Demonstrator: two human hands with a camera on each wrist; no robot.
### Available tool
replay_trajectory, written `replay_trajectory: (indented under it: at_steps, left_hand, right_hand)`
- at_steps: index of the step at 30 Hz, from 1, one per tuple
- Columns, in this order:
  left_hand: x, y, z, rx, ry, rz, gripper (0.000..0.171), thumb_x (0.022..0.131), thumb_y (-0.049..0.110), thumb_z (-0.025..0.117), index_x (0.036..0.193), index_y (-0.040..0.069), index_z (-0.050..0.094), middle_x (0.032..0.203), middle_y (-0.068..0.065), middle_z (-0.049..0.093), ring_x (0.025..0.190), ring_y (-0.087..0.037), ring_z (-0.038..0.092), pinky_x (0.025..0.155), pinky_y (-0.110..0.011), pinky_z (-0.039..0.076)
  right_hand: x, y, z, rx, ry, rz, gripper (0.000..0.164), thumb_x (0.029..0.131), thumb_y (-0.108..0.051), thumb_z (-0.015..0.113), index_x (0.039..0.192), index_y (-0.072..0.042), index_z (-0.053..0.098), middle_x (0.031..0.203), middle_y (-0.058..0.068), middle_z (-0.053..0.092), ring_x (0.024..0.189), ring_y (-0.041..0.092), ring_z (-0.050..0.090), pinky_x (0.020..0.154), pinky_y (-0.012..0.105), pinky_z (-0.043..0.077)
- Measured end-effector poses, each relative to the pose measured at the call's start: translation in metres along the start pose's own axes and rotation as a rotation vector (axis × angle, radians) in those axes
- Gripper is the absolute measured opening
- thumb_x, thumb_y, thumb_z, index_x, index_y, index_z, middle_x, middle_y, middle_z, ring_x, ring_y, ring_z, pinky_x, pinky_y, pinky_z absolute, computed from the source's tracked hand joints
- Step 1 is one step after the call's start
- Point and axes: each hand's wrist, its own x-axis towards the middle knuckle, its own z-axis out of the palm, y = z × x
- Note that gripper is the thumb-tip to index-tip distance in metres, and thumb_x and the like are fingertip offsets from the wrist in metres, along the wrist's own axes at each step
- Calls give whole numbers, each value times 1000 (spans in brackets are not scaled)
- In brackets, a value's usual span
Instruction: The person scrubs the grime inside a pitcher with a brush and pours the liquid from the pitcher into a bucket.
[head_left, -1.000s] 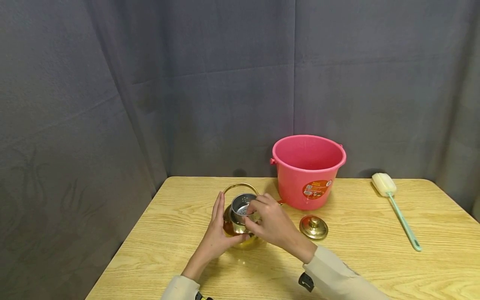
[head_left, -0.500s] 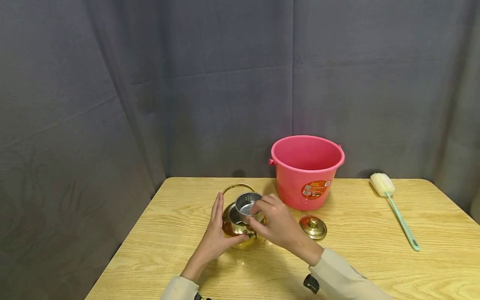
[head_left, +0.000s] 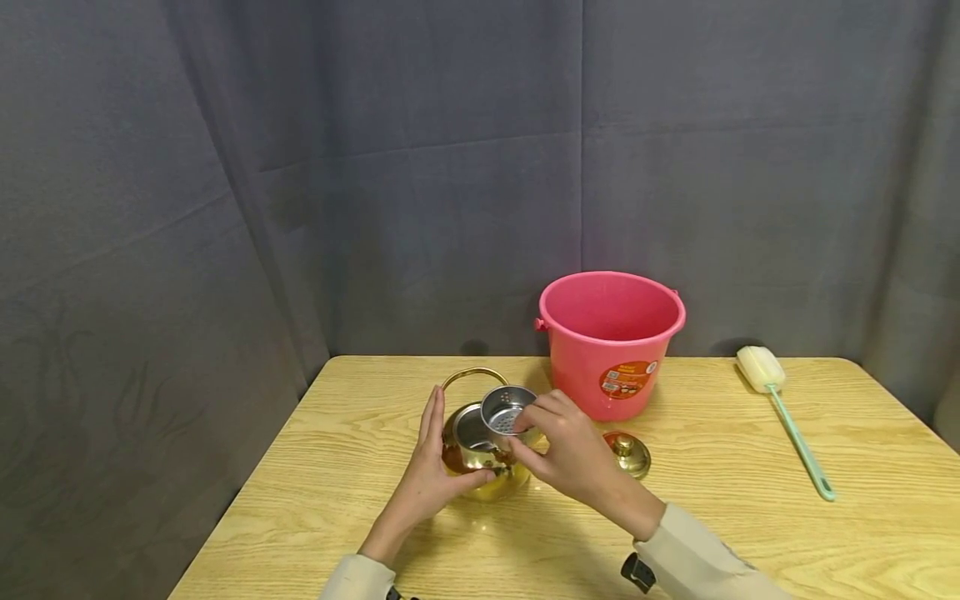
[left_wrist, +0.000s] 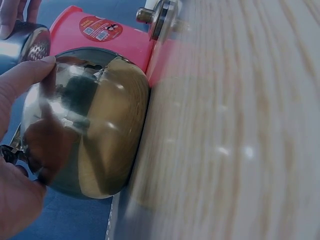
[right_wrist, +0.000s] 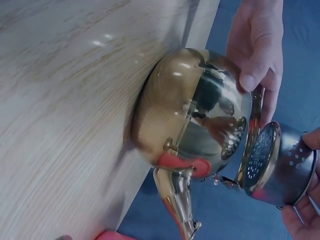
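Pink plastic bucket (head_left: 596,367) stands upright toward the rear of the pale wood-grain table (head_left: 885,467). White-headed, green-handled sponge brush (head_left: 789,422) lies to its right; dark grey fabric curtain (head_left: 450,208) hangs behind.

Creased grey curtains (head_left: 442,183) hang behind and left of a light wood-grain table (head_left: 330,467).

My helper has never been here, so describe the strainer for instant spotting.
Find the pink bucket at the back of the table, then the gold teapot in front and to its left. Above the teapot's right side, the right hand pinches the strainer: a small silver cup with a perforated bottom, unlike the gold lid and teapot nearby.
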Motion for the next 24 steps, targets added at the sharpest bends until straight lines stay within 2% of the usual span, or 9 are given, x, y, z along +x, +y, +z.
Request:
replay_trajectory:
  at_steps: [6,13,24]
  left_hand:
    - [0,0,0,-4,-1,-5,128,71,34,88,156,29,-7,161,-5,-7,143,-38,8,107,-62,19]
    - [0,1,0,9,-4,-13,129,70,34,89,156,30,-7,161,1,-8,143,-37,9,106,-63,19]
    - [1,2,0,16,-1,-22,130,69,37,89,155,32,-8,161,0,-8,143,-37,8,107,-62,18]
  right_hand:
    - [-3,2,-6,-24,3,3,17,72,-10,81,76,-12,65,75,-5,60,77,12,52,66,27,48]
    - [-10,5,-14,-29,0,15,18,71,-9,83,76,-12,65,75,-6,60,76,11,52,65,27,48]
    - [-16,8,-28,-45,22,15,19,70,-9,82,78,-10,65,77,-6,60,78,12,53,66,28,49]
